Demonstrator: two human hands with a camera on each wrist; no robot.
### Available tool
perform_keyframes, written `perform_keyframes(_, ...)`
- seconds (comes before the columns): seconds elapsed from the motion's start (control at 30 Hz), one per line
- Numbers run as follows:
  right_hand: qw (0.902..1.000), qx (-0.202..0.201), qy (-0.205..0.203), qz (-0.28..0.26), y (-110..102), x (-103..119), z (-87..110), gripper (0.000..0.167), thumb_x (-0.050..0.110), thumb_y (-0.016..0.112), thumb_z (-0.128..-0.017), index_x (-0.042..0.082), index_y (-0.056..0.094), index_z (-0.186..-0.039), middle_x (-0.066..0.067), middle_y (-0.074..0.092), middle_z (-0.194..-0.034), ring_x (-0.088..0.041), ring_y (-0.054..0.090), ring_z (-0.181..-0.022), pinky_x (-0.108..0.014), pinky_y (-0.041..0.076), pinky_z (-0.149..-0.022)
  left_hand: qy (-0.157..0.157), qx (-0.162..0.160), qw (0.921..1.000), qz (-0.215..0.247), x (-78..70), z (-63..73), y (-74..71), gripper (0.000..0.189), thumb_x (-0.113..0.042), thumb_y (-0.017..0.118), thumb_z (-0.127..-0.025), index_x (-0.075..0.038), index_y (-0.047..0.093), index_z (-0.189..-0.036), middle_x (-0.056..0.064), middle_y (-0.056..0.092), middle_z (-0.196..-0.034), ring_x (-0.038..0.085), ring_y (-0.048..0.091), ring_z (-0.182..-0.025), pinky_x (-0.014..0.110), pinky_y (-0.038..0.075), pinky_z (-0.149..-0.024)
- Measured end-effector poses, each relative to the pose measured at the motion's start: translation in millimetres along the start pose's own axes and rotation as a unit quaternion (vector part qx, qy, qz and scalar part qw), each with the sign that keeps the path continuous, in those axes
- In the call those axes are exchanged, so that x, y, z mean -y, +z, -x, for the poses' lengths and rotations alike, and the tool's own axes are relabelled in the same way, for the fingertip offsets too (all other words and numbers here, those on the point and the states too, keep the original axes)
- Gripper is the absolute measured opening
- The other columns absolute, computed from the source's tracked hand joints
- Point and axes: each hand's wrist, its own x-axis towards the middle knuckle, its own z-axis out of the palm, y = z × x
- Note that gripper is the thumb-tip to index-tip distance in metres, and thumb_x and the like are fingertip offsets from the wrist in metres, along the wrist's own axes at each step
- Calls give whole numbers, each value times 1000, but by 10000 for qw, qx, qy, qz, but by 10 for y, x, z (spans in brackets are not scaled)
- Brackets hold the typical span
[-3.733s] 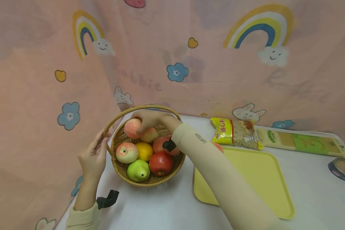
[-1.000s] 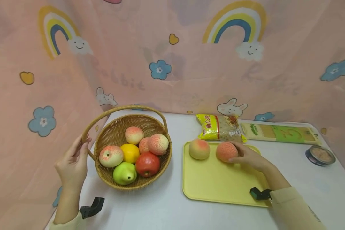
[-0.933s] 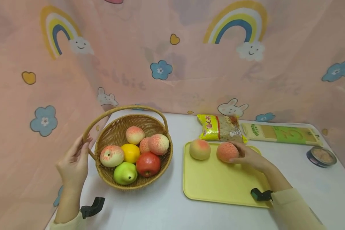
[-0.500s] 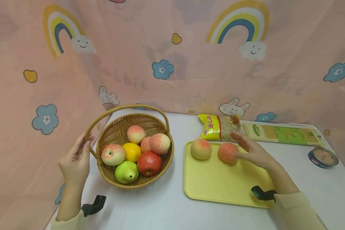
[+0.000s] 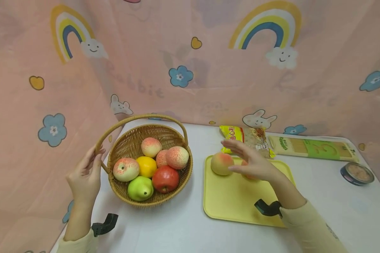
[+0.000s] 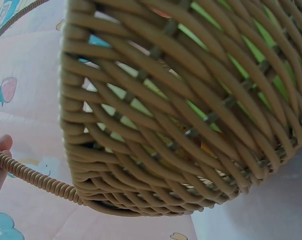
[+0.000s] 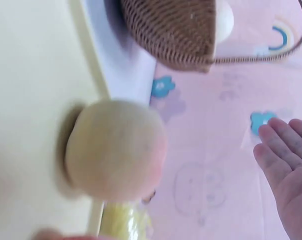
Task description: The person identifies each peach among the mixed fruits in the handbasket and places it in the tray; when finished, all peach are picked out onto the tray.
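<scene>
My left hand (image 5: 85, 175) grips the handle (image 5: 139, 118) of a wicker basket (image 5: 126, 200) at its left side. Inside the basket lie several fruits: peaches (image 5: 177, 157), a yellow lemon-like fruit (image 5: 147, 167), a red apple (image 5: 165, 179) and a green pear (image 5: 140, 188). My right hand (image 5: 256, 163) hovers above the yellow tray (image 5: 231, 207), fingers extended and holding nothing. Its fingertips are near a pale peach (image 5: 221, 163) on the tray. A pinker peach (image 5: 247, 173) behind the hand is mostly hidden. In the right wrist view, the pale peach (image 7: 116, 150) sits apart from the palm.
Behind the tray lies a yellow bag of pasta (image 5: 253, 138). To its right are a long green-and-beige noodle packet (image 5: 316, 148) and a round tin (image 5: 357, 173). A pink printed curtain (image 5: 152, 52) rises behind the white table (image 5: 164, 228).
My right hand took a peach from the basket to the tray, let it go and has moved left toward the pale peach. My left hand keeps its grip on the handle.
</scene>
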Motion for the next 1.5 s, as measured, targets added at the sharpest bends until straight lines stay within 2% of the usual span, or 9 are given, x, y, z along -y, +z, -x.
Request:
perform_keyframes(0.1,9994,311,124,-105,119,116,-142,70,9,70,-85,11,35,-145,-8,38,-150,-19,36,-138,-25,31,-115,-1,4,10000,1,2,-3,2,31,13,63,-83,3,68,-112,21,70,-93,-6,65,-92,9,52,-82)
perform_keyframes(0.27,9974,716,8,-46,308,254,-426,71,14,72,-85,11,36,-145,-8,38,-150,-23,35,-139,-37,30,-117,6,4,10000,46,1,-5,2,32,13,63,-83,3,68,-113,18,70,-94,-5,66,-92,9,52,-81)
perform_keyframes(0.43,9936,1110,2,198,452,332,-754,73,14,74,-83,4,35,-144,-11,39,-148,-23,36,-138,-39,31,-116,3,-9,10000,0,5,-6,-4,32,12,64,-83,2,68,-112,4,70,-97,-5,66,-92,9,52,-81)
perform_keyframes(0.6,9876,1491,1,495,577,355,-1025,73,21,73,-84,3,35,-144,-13,41,-146,-23,38,-137,-39,32,-116,-50,-38,9999,-81,7,1,-12,31,12,64,-83,2,69,-112,9,70,-96,-7,65,-91,8,52,-81)
perform_keyframes(0.73,9841,1546,77,868,672,365,-1173,76,27,74,-83,3,35,-144,-12,43,-146,-24,41,-134,-39,35,-114,-84,-39,9999,-41,5,2,-14,31,11,64,-83,2,69,-112,2,70,-97,-6,65,-91,8,52,-81)
perform_keyframes(1.0,9716,1715,405,1580,849,406,-1327,79,26,74,-81,0,34,-144,-13,41,-146,-26,41,-133,-39,34,-114,-73,-16,10000,50,-5,3,-6,31,12,64,-83,3,69,-112,-10,67,-99,-6,66,-91,9,52,-81)
perform_keyframes(1.37,9266,1936,351,3205,1012,478,-1379,78,28,79,-76,-1,42,-138,-16,50,-136,-26,48,-125,-37,42,-108,-81,5,10000,5,-26,-7,0,30,11,64,-83,3,69,-112,0,70,-97,-6,66,-91,9,52,-81)
perform_keyframes(1.43,9257,1881,276,3270,1013,484,-1376,75,28,80,-75,-1,45,-135,-14,53,-132,-25,51,-121,-37,44,-106,-78,-6,10000,-14,-23,-5,-2,30,11,64,-83,2,68,-112,3,70,-97,-6,65,-91,9,52,-81)
perform_keyframes(1.5,9324,1771,178,3147,1007,481,-1368,73,28,80,-75,-1,47,-133,-13,55,-129,-24,52,-119,-36,45,-105,-84,-27,10000,-3,-17,1,-7,31,11,64,-83,2,68,-113,1,70,-98,-6,66,-91,9,52,-81)
